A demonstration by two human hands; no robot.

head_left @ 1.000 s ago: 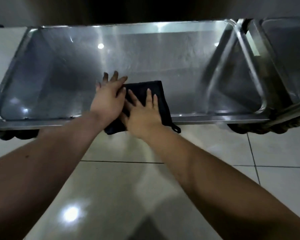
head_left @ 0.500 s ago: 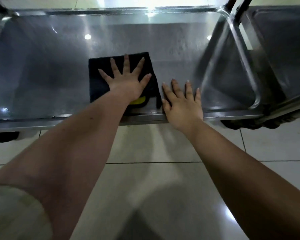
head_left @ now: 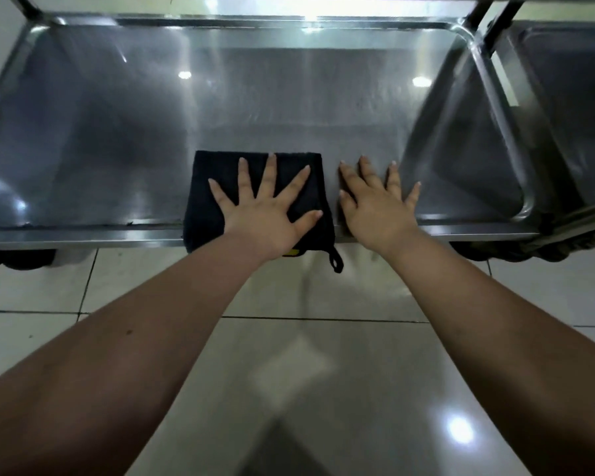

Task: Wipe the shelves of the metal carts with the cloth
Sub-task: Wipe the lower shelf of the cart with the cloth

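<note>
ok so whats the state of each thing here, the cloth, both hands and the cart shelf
cloth, folded, lying flat on the shelf, near edge hanging over the front rim
left hand, fingers spread, pressing flat on the cloth
right hand, fingers straight, flat on bare metal right of the cloth
shelf, bare metal with glare spots, cloth at its front edge

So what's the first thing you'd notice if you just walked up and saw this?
Probably the hands: the left hand presses flat, fingers spread, on a black cloth at the front edge of the shiny metal shelf. The right hand lies flat on the bare metal beside it. The cloth's little loop dangles over the edge, and a second cart stands to the right.
</note>
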